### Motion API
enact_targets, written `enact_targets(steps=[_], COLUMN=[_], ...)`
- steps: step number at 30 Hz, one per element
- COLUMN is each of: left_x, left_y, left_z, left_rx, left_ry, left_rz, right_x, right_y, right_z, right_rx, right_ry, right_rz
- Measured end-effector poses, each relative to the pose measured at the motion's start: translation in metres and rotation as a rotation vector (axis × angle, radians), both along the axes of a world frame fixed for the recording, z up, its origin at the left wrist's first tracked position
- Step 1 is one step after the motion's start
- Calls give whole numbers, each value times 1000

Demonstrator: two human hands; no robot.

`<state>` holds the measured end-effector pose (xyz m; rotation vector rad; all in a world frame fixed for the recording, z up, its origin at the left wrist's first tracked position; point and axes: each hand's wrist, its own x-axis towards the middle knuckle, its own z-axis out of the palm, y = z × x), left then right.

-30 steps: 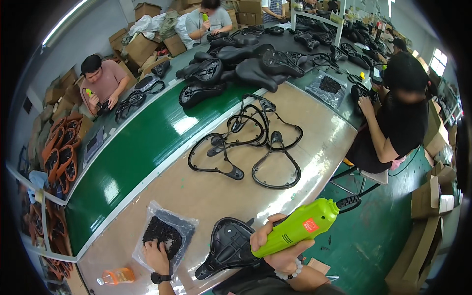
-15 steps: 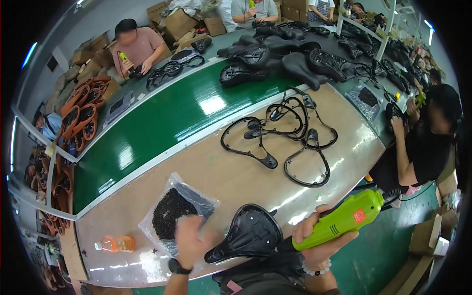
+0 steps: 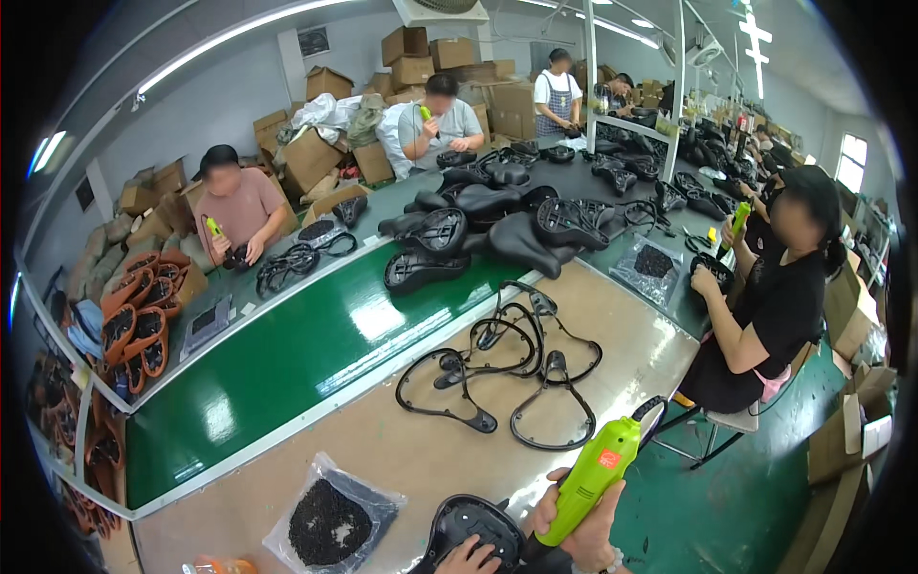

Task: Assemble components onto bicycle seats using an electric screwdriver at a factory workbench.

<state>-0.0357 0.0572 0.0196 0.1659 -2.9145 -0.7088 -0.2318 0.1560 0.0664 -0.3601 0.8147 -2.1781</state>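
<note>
A black bicycle saddle (image 3: 475,521) lies underside up at the table's near edge, partly cut off by the lower rim. My left hand (image 3: 467,558) rests over its hollow underside, fingers bent down and fingertips together; anything between them is too small or hidden to tell. In my right hand (image 3: 585,536) is a lime-green electric screwdriver (image 3: 595,478), tilted with its dark tip end down beside the saddle's right side. Left of the saddle, a clear plastic bag (image 3: 375,509) lies open with a heap of small black screws (image 3: 325,524) on it.
Several black saddle frames (image 3: 555,421) lie tangled farther back on the table (image 3: 287,459). Past them runs a green conveyor belt (image 3: 287,354) with black saddles (image 3: 535,239) piled at its far end. An orange bottle (image 3: 222,564) stands lower left. Co-workers sit around.
The view has tilted up, so near things sit lower in it. My left hand has moved from the screw bag to the saddle. My right hand still holds the screwdriver.
</note>
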Motion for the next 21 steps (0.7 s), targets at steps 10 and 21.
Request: enact_targets(steps=[10,21], left_x=[-9,3], left_y=[-12,3], left_z=[-8,-39], left_rx=[-58,-54], left_ry=[79,48], left_rz=[-47,-75], right_x=[-14,-1], right_y=[18,27], right_z=[-9,20], right_rx=[-108,115], right_ry=[-35,16], right_rz=[37,-70])
